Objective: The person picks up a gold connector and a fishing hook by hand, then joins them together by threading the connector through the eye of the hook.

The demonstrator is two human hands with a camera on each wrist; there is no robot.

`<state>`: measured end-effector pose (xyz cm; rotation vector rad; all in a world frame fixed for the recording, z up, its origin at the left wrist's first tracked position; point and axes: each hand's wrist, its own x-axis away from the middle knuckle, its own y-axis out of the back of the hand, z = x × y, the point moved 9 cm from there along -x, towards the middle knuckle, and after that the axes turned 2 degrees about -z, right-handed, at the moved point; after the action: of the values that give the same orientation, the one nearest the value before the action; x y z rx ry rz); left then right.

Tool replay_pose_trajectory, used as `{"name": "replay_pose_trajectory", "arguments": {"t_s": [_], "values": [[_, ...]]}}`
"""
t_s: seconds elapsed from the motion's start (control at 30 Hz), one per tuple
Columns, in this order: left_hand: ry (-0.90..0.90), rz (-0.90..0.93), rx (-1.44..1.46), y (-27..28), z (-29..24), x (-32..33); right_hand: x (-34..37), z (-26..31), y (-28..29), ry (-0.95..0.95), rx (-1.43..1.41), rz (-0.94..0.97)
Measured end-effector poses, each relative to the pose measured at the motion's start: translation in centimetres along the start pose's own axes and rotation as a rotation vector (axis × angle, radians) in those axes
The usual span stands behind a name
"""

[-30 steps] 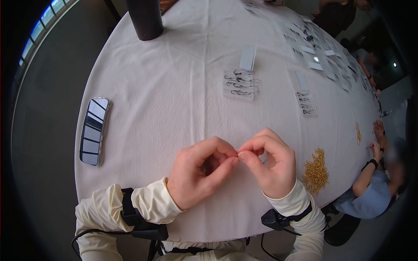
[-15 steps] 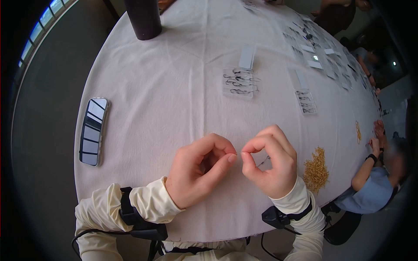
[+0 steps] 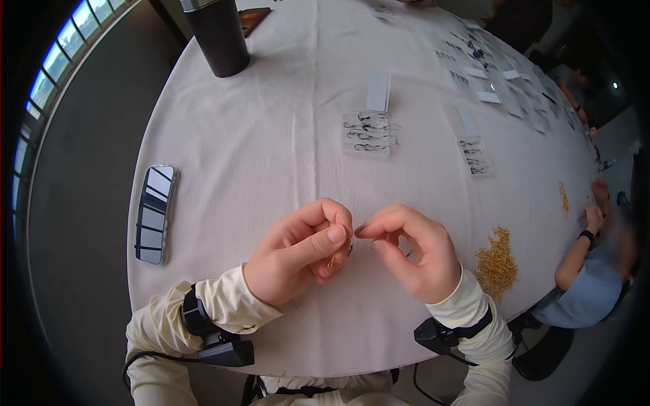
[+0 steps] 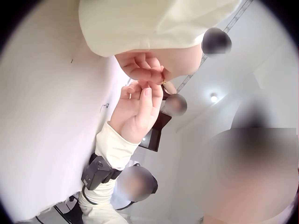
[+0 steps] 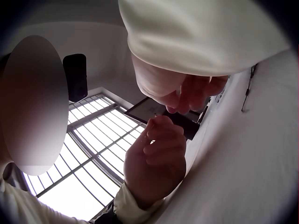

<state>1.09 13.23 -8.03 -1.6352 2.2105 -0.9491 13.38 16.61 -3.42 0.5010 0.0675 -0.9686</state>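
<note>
My left hand (image 3: 291, 254) pinches a small gold metal piece (image 3: 331, 261) between thumb and fingers; the piece is mostly hidden and also glints as a gold bit (image 4: 163, 82) in the left wrist view. A tiny dark bit (image 3: 351, 250) shows at those fingertips. Close by on the right, my right hand (image 3: 423, 254) has its thumb and forefinger bent and apart, with nothing seen between them. Below it on the tablecloth lies a thin dark wire-like piece (image 5: 248, 87), partly covered by that hand in the head view. A heap of small gold pieces (image 3: 497, 267) lies right of the right hand.
Ahead stand two clear boxes of dark looped wire pieces, one central (image 3: 365, 145), one right (image 3: 476, 158). A phone (image 3: 156, 216) lies left, a dark tumbler (image 3: 220, 44) far left. Clear packets (image 3: 514, 101) cover the far right, near another person's hands (image 3: 594, 213).
The fingertips of both hands met at first, then parted. Since then my left hand has turned and shows the gold piece, and my right thumb and forefinger have come apart.
</note>
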Motion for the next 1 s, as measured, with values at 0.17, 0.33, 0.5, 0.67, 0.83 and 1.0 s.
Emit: {"name": "replay_pose_trajectory", "arguments": {"t_s": [0.17, 0.33, 0.5, 0.67, 0.83, 1.0], "values": [[0.073, 0.030, 0.219, -0.5, 0.5, 0.1, 0.4, -0.1, -1.0, 0.049, -0.041, 0.022], [0.109, 0.071, 0.378, -1.1, 0.2, 0.3, 0.5, 3.6, -1.0, 0.437, 0.265, -0.029], [0.141, 0.099, 0.421, -1.8, 0.5, 0.5, 0.6, 4.0, -0.6, 0.479, 0.280, -0.066], [0.156, 0.172, 0.507, -2.1, 0.7, 0.7, 0.7, 3.6, -0.5, 0.421, 0.214, -0.041], [0.149, 0.167, 0.473, -2.4, 0.6, 0.9, 0.3, 2.6, 0.0, 0.261, 0.029, -0.053], [0.095, 0.085, 0.385, -1.7, 0.7, 0.7, 0.4, 1.9, 0.7, 0.189, -0.029, -0.128]]}}
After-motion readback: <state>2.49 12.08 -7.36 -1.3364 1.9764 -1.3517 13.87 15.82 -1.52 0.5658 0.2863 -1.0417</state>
